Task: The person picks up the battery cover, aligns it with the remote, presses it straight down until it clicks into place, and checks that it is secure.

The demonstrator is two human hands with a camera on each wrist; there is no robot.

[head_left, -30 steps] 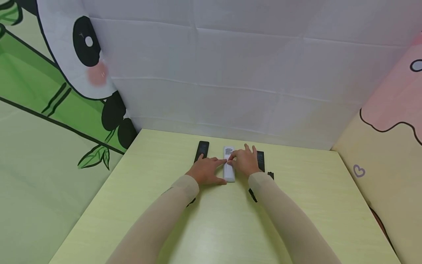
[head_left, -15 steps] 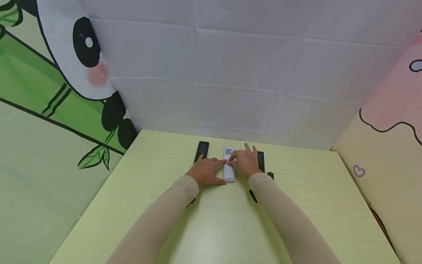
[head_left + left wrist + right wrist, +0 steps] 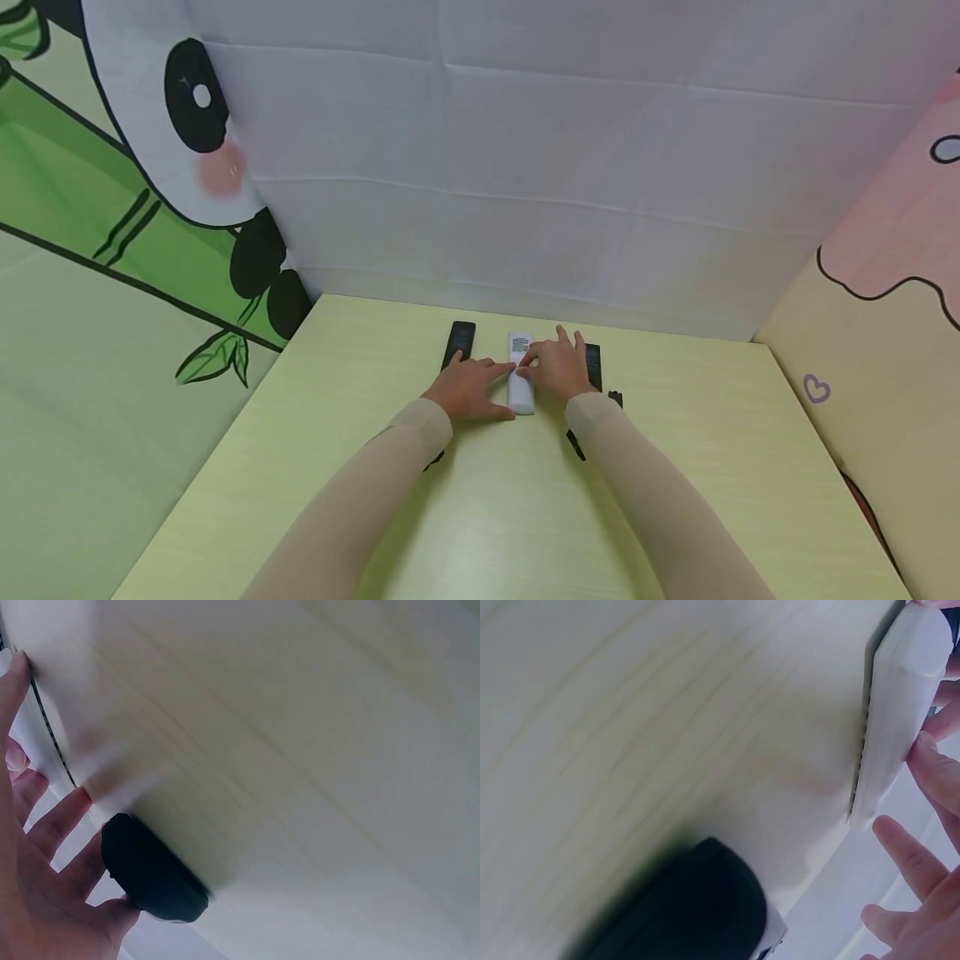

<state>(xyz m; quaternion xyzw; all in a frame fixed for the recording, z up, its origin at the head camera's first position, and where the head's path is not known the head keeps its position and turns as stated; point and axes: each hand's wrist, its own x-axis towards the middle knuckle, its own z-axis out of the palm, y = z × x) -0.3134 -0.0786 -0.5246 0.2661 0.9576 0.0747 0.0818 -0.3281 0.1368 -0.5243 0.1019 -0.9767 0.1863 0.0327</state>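
Observation:
A white remote control [image 3: 521, 393], its labelled side up, lies at the back middle of the table. My left hand [image 3: 471, 388] spreads along its left side, index fingertip at its edge and thumb near its front end. From the right, my right hand [image 3: 557, 368] brings thumb and index finger together on the remote's upper face, two other fingers raised. In the right wrist view a fingertip touches the white remote [image 3: 907, 690]. Whether thumb and finger pinch anything is too small to tell. Under the left hand's far side lies a black remote [image 3: 461, 337]; another black remote [image 3: 593, 363] is partly behind the right hand.
The pale wooden table [image 3: 480, 517] meets a white cloth wall [image 3: 525, 208] just behind the remotes. Printed cloth stands on both sides. Black straps [image 3: 576, 445] show at the wrists. A black remote's end [image 3: 154, 874] sits near the left fingers.

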